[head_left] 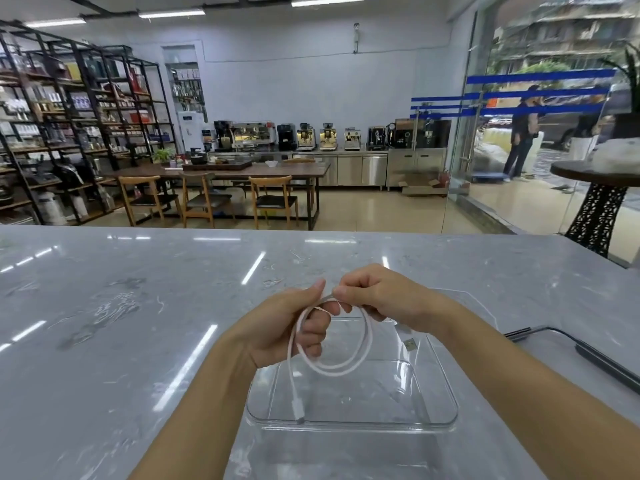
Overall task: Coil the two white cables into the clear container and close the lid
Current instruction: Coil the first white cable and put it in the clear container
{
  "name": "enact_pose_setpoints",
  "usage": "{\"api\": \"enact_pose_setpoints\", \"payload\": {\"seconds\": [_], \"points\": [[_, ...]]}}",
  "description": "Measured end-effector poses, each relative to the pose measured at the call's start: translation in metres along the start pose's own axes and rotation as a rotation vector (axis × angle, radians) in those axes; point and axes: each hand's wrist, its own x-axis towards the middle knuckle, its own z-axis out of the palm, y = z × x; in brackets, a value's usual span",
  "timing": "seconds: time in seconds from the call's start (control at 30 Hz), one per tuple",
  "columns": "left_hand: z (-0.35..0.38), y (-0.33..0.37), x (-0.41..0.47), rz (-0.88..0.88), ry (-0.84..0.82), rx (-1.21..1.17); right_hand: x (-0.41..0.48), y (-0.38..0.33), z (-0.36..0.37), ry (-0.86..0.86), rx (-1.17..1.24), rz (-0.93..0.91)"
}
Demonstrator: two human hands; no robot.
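A white cable (349,367) hangs in a loose loop above the clear container (440,419), which stands open on the grey marble counter. My left hand (294,327) and my right hand (384,296) both pinch the cable at the top of the loop, thumbs nearly touching. One end with a small white plug (298,410) dangles down to the container's front rim. A USB plug (408,341) hangs below my right wrist. I can see only one cable. The container's lid (568,344), clear with a dark rim, lies flat on the counter to the right.
The marble counter (138,323) stretches wide to the left and ahead. Beyond its far edge are a wooden table with chairs, shelves and coffee machines. A round dark table (595,174) stands at the right by the glass wall.
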Motion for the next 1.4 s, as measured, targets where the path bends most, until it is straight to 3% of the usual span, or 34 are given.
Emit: {"api": "enact_pose_setpoints", "payload": {"seconds": [0.2,0.37,0.43,0.5,0.6,0.7,0.9,1.07,1.17,1.3,1.4], "points": [[0.008,-0.008,0.008,0.135,0.295,0.110,-0.009,0.001,-0.007,0.056,-0.086,0.009],[0.010,-0.011,0.014,0.280,0.481,0.212,-0.016,-0.002,-0.021,0.059,-0.339,0.157],[0.012,-0.013,0.016,0.326,0.535,0.292,-0.016,-0.003,-0.023,0.078,-0.202,0.194],[0.012,-0.013,0.017,0.349,0.560,0.302,-0.017,-0.003,-0.024,0.056,0.083,0.203],[0.014,-0.013,0.017,0.352,0.537,0.202,-0.018,-0.002,-0.016,0.027,0.417,0.203],[0.015,-0.012,0.017,0.318,0.480,0.038,-0.016,0.001,0.000,0.125,0.542,0.149],[0.011,-0.011,0.012,0.259,0.425,-0.149,-0.010,0.010,0.024,0.471,0.066,-0.045],[0.010,-0.014,0.007,0.259,0.380,-0.190,-0.011,0.009,0.027,0.203,0.393,0.063],[0.013,-0.018,0.005,0.257,0.387,-0.116,-0.011,0.008,0.029,0.211,0.235,0.074],[0.021,-0.021,0.004,0.278,0.359,0.000,-0.007,0.008,0.041,0.341,-0.174,0.132],[0.023,-0.021,0.003,0.285,0.333,0.025,-0.009,0.014,0.042,0.328,-0.084,0.128]]}}
